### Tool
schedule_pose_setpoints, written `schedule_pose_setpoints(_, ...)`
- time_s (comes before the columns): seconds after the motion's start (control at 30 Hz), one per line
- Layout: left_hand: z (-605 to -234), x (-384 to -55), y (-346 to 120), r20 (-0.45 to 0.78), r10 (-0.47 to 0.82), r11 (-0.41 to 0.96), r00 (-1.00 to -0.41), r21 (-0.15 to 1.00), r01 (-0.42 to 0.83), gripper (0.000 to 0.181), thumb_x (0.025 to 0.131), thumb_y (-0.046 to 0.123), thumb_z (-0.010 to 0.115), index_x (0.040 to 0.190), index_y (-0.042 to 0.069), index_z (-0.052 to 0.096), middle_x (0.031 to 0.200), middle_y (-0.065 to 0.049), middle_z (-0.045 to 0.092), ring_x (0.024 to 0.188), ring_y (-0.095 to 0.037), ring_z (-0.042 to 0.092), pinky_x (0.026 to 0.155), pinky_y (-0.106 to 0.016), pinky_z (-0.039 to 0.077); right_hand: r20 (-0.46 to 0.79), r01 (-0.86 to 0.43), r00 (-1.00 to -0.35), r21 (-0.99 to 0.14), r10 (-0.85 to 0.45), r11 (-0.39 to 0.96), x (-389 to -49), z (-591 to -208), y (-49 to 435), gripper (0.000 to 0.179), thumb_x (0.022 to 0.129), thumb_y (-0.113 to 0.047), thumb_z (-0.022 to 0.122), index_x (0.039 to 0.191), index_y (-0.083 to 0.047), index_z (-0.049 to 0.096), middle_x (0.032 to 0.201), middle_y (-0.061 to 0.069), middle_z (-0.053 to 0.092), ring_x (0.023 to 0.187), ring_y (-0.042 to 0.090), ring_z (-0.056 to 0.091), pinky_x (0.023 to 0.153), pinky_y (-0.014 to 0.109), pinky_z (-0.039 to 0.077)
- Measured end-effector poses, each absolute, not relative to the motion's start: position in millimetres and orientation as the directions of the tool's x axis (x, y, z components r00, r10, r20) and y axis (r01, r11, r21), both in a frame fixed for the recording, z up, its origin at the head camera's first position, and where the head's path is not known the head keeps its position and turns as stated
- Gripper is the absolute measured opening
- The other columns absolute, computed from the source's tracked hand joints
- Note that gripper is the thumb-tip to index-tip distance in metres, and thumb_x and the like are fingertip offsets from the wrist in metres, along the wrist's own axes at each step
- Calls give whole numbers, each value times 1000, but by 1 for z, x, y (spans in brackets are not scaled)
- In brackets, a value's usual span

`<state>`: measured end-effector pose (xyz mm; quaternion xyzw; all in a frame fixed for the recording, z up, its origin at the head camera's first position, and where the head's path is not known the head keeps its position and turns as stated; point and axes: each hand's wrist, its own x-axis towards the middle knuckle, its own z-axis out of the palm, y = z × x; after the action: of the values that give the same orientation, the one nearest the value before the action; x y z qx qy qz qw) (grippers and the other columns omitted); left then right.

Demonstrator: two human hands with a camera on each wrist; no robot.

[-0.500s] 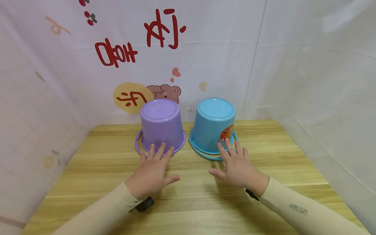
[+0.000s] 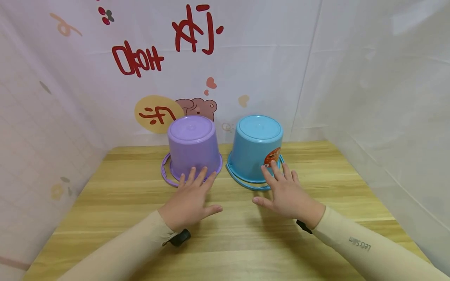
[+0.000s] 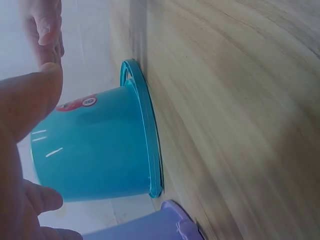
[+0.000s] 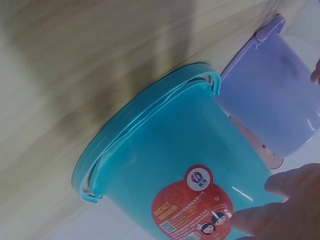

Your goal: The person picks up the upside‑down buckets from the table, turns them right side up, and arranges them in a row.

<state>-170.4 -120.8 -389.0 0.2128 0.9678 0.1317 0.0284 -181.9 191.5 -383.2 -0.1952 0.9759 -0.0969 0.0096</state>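
Observation:
Two small plastic buckets stand upside down side by side on the table, a purple bucket (image 2: 192, 152) on the left and a blue bucket (image 2: 254, 156) on the right. Each has its handle lying on the wood around the rim. My left hand (image 2: 190, 203), palm down with fingers spread, hovers in front of the purple bucket and overlaps its rim in the head view. Over the front right of the blue bucket, my right hand (image 2: 290, 197) also spreads its fingers, near the red sticker (image 4: 192, 207). Neither hand holds anything.
The wooden table (image 2: 225, 249) runs back to a white cloth (image 2: 274, 70) printed with red characters and a bear. Similar pale cloth hangs along the left and right sides. Dark wrist straps (image 2: 180, 237) show beneath the sleeves.
My left hand has shifted slightly right, its fingers still spread. The right hand has barely moved. Both buckets stay in place while the head view tilts down a little.

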Motion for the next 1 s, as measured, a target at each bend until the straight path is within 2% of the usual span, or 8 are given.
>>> schedule_pose_setpoints(0.4,-396,-189,-97,-30,507,835,-861,265,482,99,95,72,60,170,19,23,177,-18,12,163,-46,3,130,-65,8,-5,-381,-921,-191,-389,905,-189,-386,200,97,96,-67,63,168,-12,28,173,29,16,154,66,12,116,84,16)
schedule_pose_setpoints(0.83,-404,-210,-75,-83,546,821,-834,252,512,97,97,67,62,170,18,21,176,-20,13,162,-49,5,130,-62,10,-26,-397,-913,-171,-407,902,-211,-402,217,92,96,-66,64,168,-19,29,172,28,20,154,64,16,117,81,21)
schedule_pose_setpoints(1.0,-411,-218,-71,-110,561,815,-821,252,523,96,98,66,61,170,19,20,176,-20,12,162,-47,2,130,-62,9,-39,-406,-908,-165,-417,899,-214,-403,220,90,96,-66,64,167,-19,34,170,31,23,151,67,20,116,81,25)
